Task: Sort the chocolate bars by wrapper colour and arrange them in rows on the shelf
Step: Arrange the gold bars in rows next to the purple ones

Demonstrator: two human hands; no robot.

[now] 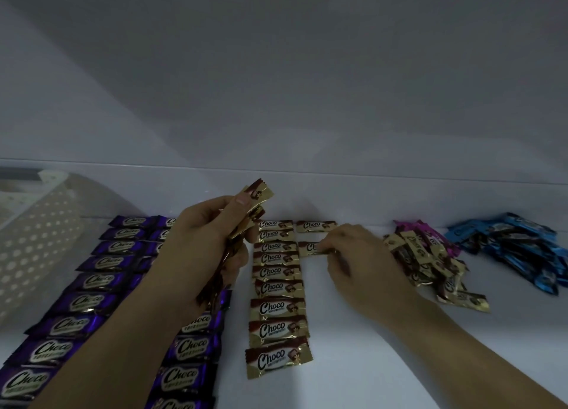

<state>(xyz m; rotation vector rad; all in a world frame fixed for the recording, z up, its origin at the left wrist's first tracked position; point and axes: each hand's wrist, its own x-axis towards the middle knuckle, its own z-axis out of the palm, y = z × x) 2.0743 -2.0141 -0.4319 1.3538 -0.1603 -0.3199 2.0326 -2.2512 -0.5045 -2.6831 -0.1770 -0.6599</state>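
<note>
- Gripping a bunch of brown bars (257, 198) in the left hand (212, 239), centre of frame, fingers curled tight round them. Likely a ready supply for the rows.
- Pinching a single bar (308, 249) with the right hand (359, 255), fingertips closed on its end, low on the shelf (368, 353) just right of the brown column (278, 288). Starting a second column, by the look of it.
- Lined up at lower left: purple bars (92, 285), labels up.
- Waiting at right, unsorted: brown heap (430, 264), pink bars (430, 228) behind it, blue heap (516, 245) at far right.
- Parked at the left edge: perforated basket (37, 239), probably the source.
</note>
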